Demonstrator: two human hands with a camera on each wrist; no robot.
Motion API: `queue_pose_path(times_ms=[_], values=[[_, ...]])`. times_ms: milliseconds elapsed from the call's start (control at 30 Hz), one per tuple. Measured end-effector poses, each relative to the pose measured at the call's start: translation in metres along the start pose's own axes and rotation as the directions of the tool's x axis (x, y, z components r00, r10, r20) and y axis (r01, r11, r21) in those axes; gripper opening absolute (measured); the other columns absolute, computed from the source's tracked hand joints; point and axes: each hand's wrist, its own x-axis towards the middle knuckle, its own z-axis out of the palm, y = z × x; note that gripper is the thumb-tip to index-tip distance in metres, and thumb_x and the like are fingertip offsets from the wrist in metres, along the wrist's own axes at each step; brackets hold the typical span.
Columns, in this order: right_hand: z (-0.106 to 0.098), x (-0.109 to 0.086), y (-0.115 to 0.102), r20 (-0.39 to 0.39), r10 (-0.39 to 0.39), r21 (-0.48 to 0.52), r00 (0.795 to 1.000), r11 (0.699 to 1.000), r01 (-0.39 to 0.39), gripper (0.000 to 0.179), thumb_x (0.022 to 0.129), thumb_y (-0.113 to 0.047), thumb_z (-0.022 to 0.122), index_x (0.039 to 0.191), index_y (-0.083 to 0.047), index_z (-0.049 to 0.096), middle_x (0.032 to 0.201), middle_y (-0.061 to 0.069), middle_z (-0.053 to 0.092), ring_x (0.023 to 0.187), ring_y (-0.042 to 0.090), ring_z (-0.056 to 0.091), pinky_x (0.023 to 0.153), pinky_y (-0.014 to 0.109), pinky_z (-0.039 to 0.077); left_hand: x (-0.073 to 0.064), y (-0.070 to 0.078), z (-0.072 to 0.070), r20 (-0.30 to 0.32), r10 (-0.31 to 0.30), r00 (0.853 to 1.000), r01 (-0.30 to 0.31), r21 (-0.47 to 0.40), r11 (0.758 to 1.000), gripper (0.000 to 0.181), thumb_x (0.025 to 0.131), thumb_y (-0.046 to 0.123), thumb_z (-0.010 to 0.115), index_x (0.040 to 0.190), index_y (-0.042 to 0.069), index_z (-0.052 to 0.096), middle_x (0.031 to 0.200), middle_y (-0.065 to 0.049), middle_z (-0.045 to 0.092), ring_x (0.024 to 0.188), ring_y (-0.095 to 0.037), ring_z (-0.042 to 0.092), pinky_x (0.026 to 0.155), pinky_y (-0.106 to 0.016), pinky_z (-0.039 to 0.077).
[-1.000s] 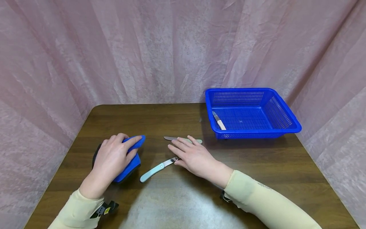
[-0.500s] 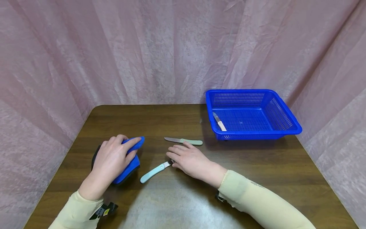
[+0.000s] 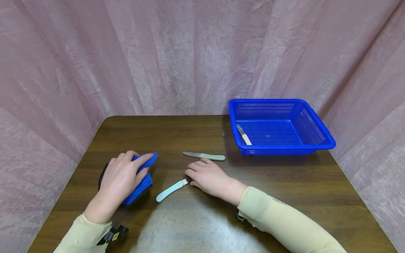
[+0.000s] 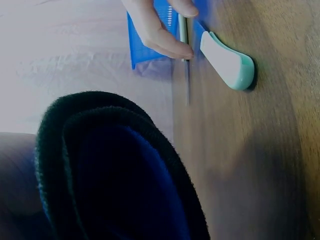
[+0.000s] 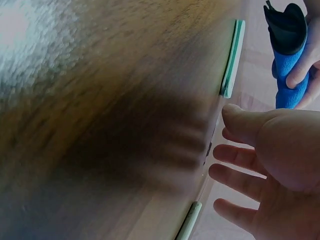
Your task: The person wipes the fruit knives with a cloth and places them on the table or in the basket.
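My left hand (image 3: 118, 177) grips a soft, folded blue piece (image 3: 140, 188) with black edging, its exact kind unclear; fuzzy dark rims show in the left wrist view. Over the blade of a turquoise-handled knife (image 3: 169, 191) hovers my right hand (image 3: 209, 177), fingers slightly bent and spread, with nothing visibly held. The hand hides the blade's tip. In the right wrist view, the thumb (image 5: 245, 122) lies close to that knife's handle (image 5: 232, 62). Just beyond the right hand, a second knife with a pale green handle (image 3: 212, 157) lies flat on the table.
A blue plastic basket (image 3: 286, 147) stands at the table's back right. Inside, along its left wall, lies a knife with a white handle (image 3: 246, 139). Pink curtains (image 3: 190, 56) hang behind the brown wooden table (image 3: 152, 131).
My right hand has drawn back slightly left and nearer, uncovering the green-handled knife, and its fingers have bent a little. My left hand keeps hold of the blue piece, shifted slightly left.
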Motion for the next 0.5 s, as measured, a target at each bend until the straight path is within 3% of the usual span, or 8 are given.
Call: queue_pose_path(times_ms=[167,367,500], values=[[0.004,0.002,0.0001,-0.037,-0.003,-0.018,0.999,1.0,0.002,0.028,0.103,-0.037,0.079,0.125,-0.02,0.076,0.118,-0.004,0.07,0.114,0.019,0.068,0.106,0.04,0.052,-0.0006,-0.0006,0.0004,0.006,-0.004,1.0,0.004,-0.003,1.0,0.051,0.097,0.024,0.086,0.147,0.022,0.074,0.123,-0.025,0.071,0.105,-0.046,0.068,0.082,-0.064,0.054],[0.0063,0.005,-0.0002,-0.009,0.004,-0.025,1.0,1.0,-0.004,0.02,0.104,-0.038,0.079,0.115,-0.021,0.075,0.107,-0.005,0.066,0.104,0.019,0.065,0.089,0.037,0.054,-0.0016,-0.0014,0.0002,-0.002,-0.001,1.0,0.001,-0.001,1.0,0.051,0.097,0.023,0.086,0.146,0.021,0.074,0.122,-0.025,0.071,0.104,-0.046,0.069,0.082,-0.064,0.054],[0.0064,0.0074,-0.0013,0.007,0.003,-0.033,1.0,0.999,-0.003,0.019,0.102,-0.039,0.08,0.111,-0.022,0.074,0.105,-0.006,0.065,0.101,0.018,0.064,0.086,0.035,0.053,-0.0021,-0.0012,0.0007,-0.007,0.002,1.0,-0.002,-0.001,1.0,0.05,0.097,0.022,0.086,0.146,0.021,0.075,0.121,-0.024,0.072,0.103,-0.045,0.069,0.081,-0.063,0.054]])
